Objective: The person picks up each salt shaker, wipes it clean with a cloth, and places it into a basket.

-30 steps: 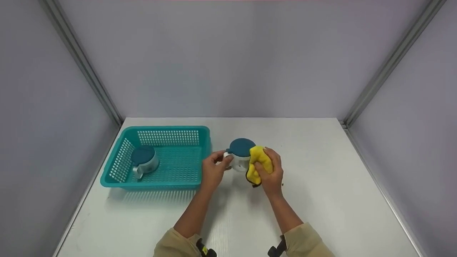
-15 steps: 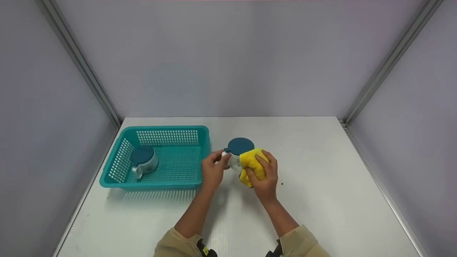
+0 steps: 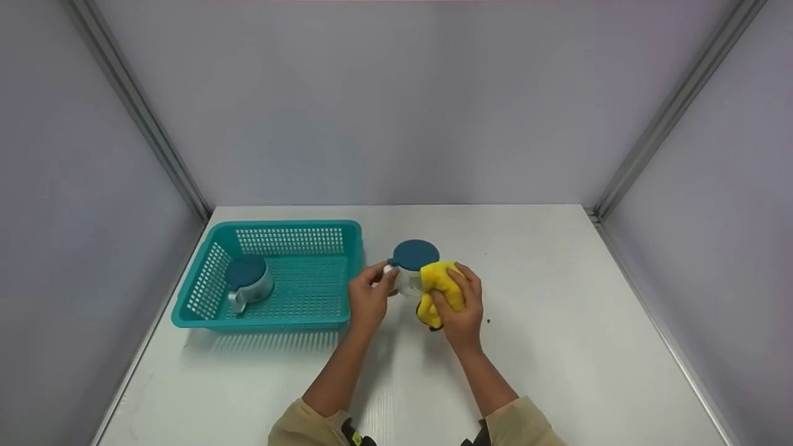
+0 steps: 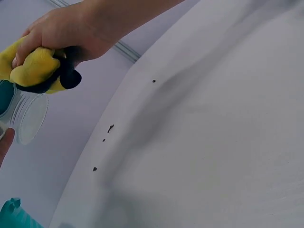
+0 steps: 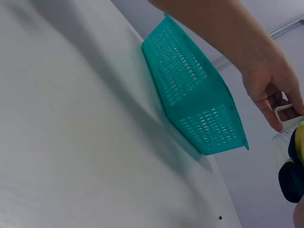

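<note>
We pinch the handle (image 3: 388,269) of the lidded cup (image 3: 415,257) in our left grip (image 3: 370,297), above the desk (image 3: 545,347) beside the basket (image 3: 260,324), presumably to steady it while our right grip (image 3: 466,313) clutches the yellow cloth (image 3: 441,284) against its side

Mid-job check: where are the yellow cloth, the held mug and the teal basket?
Yellow cloth (image 3: 437,280): head view, on its upper folds.
Held mug (image 3: 415,256): head view, on its blue lid.
Teal basket (image 3: 313,288): head view, on its inside floor.
</note>
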Available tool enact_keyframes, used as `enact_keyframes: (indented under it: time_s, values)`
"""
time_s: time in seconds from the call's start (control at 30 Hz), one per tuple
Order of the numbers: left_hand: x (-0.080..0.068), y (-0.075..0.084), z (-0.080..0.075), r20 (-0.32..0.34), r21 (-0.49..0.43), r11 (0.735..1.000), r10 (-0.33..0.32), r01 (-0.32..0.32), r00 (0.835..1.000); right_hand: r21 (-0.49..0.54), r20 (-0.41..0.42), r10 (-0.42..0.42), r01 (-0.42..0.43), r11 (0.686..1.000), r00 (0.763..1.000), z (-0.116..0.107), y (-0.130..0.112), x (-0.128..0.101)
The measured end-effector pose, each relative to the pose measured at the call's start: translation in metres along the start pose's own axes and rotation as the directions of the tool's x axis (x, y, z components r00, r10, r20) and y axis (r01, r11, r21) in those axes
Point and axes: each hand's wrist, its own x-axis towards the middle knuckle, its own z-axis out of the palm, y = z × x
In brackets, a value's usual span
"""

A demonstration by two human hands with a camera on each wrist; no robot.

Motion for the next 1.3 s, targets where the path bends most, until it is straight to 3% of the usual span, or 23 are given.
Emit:
enact_keyframes:
  time_s: [0.13, 0.23, 0.5, 0.6, 0.77, 1.0, 1.07, 1.17, 1.3]
  values:
    - [0.001, 0.000, -0.002, 0.025, -0.008, 1.000, 0.015, -0.015, 1.000, 0.055, 0.020, 0.197, -0.198, 0.979, 0.980, -0.005, 0.016, 0.005]
    - [0.001, 0.001, -0.003, 0.044, -0.008, 1.000, 0.014, -0.013, 0.999, 0.087, 0.037, 0.267, -0.270, 0.959, 0.963, -0.009, 0.028, 0.007]
    - [-0.004, 0.019, -0.010, 0.125, -0.014, 0.999, 0.039, -0.037, 0.991, 0.176, 0.079, 0.339, -0.348, 0.921, 0.937, -0.018, 0.032, 0.011]
    - [-0.004, 0.017, -0.012, 0.143, -0.026, 0.999, 0.049, -0.046, 0.988, 0.222, 0.097, 0.378, -0.390, 0.894, 0.921, -0.019, 0.031, 0.014]
    - [-0.001, 0.002, -0.013, 0.157, -0.043, 0.997, 0.074, -0.068, 0.985, 0.291, 0.130, 0.469, -0.486, 0.824, 0.874, -0.021, 0.029, 0.018]
    - [-0.009, 0.029, -0.015, 0.205, -0.067, 0.997, 0.049, -0.036, 0.978, 0.317, 0.164, 0.557, -0.578, 0.752, 0.814, -0.024, 0.034, 0.020]
    - [-0.009, 0.029, -0.016, 0.224, -0.075, 0.997, 0.042, -0.026, 0.974, 0.325, 0.172, 0.584, -0.605, 0.727, 0.794, -0.025, 0.034, 0.020]
    - [-0.006, 0.019, -0.015, 0.244, -0.086, 0.996, 0.032, -0.012, 0.969, 0.338, 0.186, 0.614, -0.636, 0.694, 0.767, -0.026, 0.034, 0.021]
    - [-0.001, 0.002, -0.014, 0.259, -0.089, 0.995, 0.063, -0.041, 0.964, 0.356, 0.210, 0.617, -0.647, 0.674, 0.758, -0.027, 0.036, 0.023]
